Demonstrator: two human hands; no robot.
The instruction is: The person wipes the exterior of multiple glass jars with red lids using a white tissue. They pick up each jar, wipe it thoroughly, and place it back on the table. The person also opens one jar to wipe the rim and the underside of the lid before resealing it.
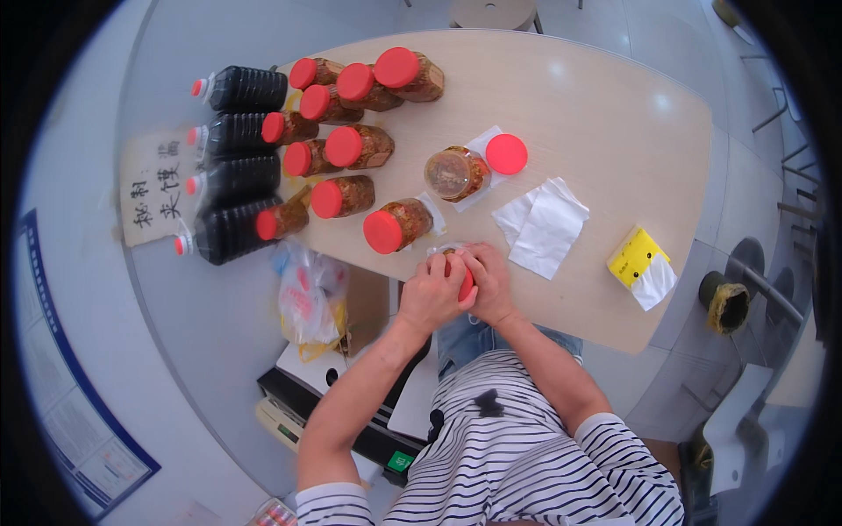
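At the near edge of the table, a jar with a red lid (467, 285) is mostly covered by my two hands. My left hand (430, 295) is closed over its lid side, and my right hand (491, 282) wraps the other side. Just beyond them stands a filled jar with a red lid (383, 232), a white tissue beside it. Farther off is a lidless-looking jar with a clear round top (453, 173), tissue under it. A loose red lid (507, 154) lies next to that jar. Flat white tissues (544, 226) rest to the right of my hands.
Several red-lidded jars (360, 147) stand at the table's left, beside large bottles of dark liquid (235, 184). A yellow tissue pack (639, 256) lies on the right of the table (605, 140). Plastic bags (311, 298) hang below the left edge; a lined bin (728, 307) stands right.
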